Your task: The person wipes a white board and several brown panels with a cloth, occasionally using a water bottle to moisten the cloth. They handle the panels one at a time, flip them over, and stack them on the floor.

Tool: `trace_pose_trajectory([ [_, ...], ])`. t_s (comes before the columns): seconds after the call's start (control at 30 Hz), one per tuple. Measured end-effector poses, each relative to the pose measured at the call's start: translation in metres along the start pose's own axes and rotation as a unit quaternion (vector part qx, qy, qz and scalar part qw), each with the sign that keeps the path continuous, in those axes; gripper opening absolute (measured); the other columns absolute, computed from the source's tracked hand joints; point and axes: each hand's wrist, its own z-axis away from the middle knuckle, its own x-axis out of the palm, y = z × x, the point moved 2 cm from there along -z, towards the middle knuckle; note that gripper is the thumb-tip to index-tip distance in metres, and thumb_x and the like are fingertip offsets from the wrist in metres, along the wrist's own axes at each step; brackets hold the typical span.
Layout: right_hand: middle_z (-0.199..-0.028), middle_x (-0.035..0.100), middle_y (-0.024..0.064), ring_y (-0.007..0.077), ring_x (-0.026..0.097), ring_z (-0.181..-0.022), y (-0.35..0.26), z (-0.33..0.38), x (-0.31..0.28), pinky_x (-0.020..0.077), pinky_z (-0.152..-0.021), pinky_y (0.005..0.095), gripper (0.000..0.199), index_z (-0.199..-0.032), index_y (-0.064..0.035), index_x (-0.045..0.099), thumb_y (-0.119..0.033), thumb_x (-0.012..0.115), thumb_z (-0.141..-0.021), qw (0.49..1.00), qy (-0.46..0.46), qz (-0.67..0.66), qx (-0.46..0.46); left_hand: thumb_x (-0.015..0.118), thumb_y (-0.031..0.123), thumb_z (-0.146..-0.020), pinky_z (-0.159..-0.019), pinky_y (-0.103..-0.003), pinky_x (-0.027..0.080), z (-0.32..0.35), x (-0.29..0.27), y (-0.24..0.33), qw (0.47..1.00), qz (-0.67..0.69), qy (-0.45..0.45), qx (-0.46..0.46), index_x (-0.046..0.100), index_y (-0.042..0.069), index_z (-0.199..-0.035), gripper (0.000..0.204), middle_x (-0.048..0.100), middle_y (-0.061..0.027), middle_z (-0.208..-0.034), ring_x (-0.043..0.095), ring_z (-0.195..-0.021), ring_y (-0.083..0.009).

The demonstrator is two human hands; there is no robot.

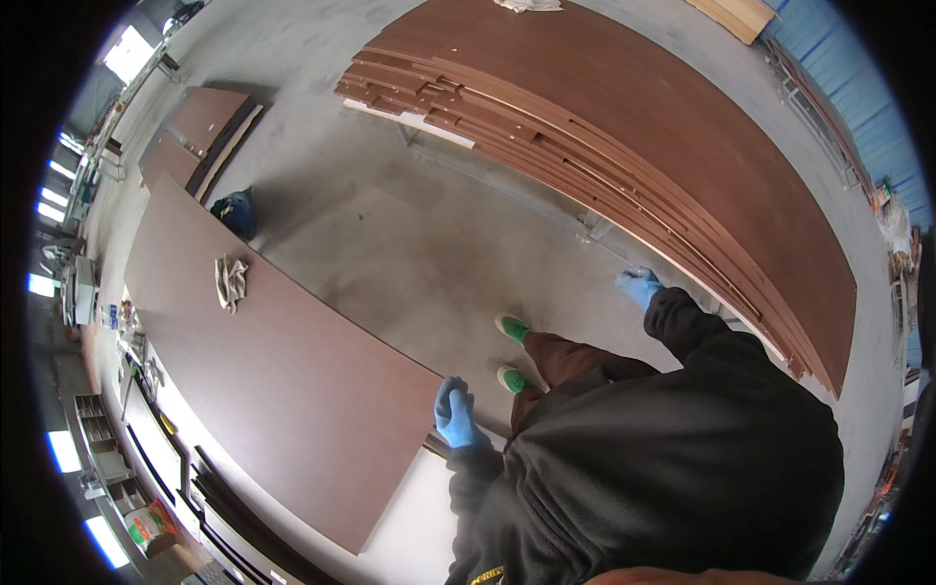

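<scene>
The wide brown panel (283,370) lies flat on a white desk (421,507), with a crumpled pale cloth (231,283) on top of it. The left hand (455,414), in a blue glove, is at the panel's near long edge close to one corner; its fingers look curled, but I cannot tell whether they grip that edge. The right hand (640,285), also gloved, is out beside the stack of brown panels (663,127), its fingers partly bent; whether they hold anything is unclear. The panel looks stiff and probably heavy and awkward for its breadth, with a smooth face likely to slip under gloves and corners that could chip. Opposite edges, gripped well apart, seem the best hold, the cloth taken off first.
</scene>
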Motion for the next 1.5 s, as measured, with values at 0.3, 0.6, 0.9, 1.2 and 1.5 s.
trace_pose_trajectory([
  [0.3, -0.130, 0.071, 0.0186, 0.0325, 0.070, -0.116, 0.016, 0.048, -0.093, 0.0539, -0.096, 0.0448, 0.056, -0.131, -0.0039, 0.062, -0.053, 0.059, -0.104, 0.961, 0.052, -0.245, 0.116, 0.070, 0.021, -0.100, -0.095, -0.039, 0.054, -0.004, 0.062, -0.019, 0.989, -0.080, -0.103, -0.068, 0.067, 0.007, -0.133, 0.035, 0.071, -0.0065, -0.123, 0.068, -0.110, -0.0200],
  [0.6, -0.149, 0.060, 0.0174, 0.0335, 0.060, -0.132, 0.199, 0.119, -0.306, 0.0422, -0.110, 0.0496, 0.097, -0.161, -0.0049, 0.035, -0.078, 0.045, -0.099, 0.834, 0.258, -0.438, 0.213, 0.065, 0.027, -0.104, -0.092, -0.042, 0.057, 0.034, 0.210, -0.105, 0.908, -0.260, -0.281, -0.173, 0.064, 0.009, -0.140, 0.040, 0.071, -0.0084, -0.130, 0.070, -0.116, -0.0227],
  [0.9, -0.147, 0.062, 0.0167, 0.0347, 0.062, -0.129, 0.382, 0.252, -0.517, 0.0442, -0.104, 0.0518, 0.086, -0.150, -0.0091, 0.049, -0.077, 0.044, -0.099, 0.739, 0.393, -0.489, 0.246, 0.062, 0.029, -0.105, -0.103, -0.046, 0.052, 0.188, 0.448, -0.259, 0.788, -0.305, -0.438, -0.305, 0.061, 0.008, -0.141, 0.041, 0.069, -0.0112, -0.133, 0.066, -0.120, -0.0286],
  [1.2, -0.149, 0.060, 0.0167, 0.0325, 0.060, -0.131, 0.479, 0.332, -0.661, 0.0432, -0.110, 0.0490, 0.092, -0.159, -0.0052, 0.037, -0.073, 0.052, -0.099, 0.665, 0.493, -0.529, 0.187, 0.054, 0.049, -0.108, -0.118, -0.047, 0.042, 0.295, 0.585, -0.359, 0.726, -0.256, -0.486, -0.413, 0.047, 0.004, -0.151, 0.063, 0.055, -0.0174, -0.149, 0.053, -0.137, -0.0332],
  [1.5, -0.171, 0.028, 0.0170, 0.0437, 0.053, -0.138, 0.590, 0.378, -0.857, 0.0477, -0.107, 0.0577, 0.117, -0.169, -0.0132, 0.004, -0.062, 0.075, -0.090, 0.573, 0.635, -0.499, 0.139, 0.053, 0.063, -0.103, -0.118, -0.047, 0.040, 0.393, 0.614, -0.442, 0.823, -0.193, -0.426, -0.321, 0.052, 0.007, -0.149, 0.073, 0.053, -0.0161, -0.152, 0.051, -0.138, -0.0335],
])
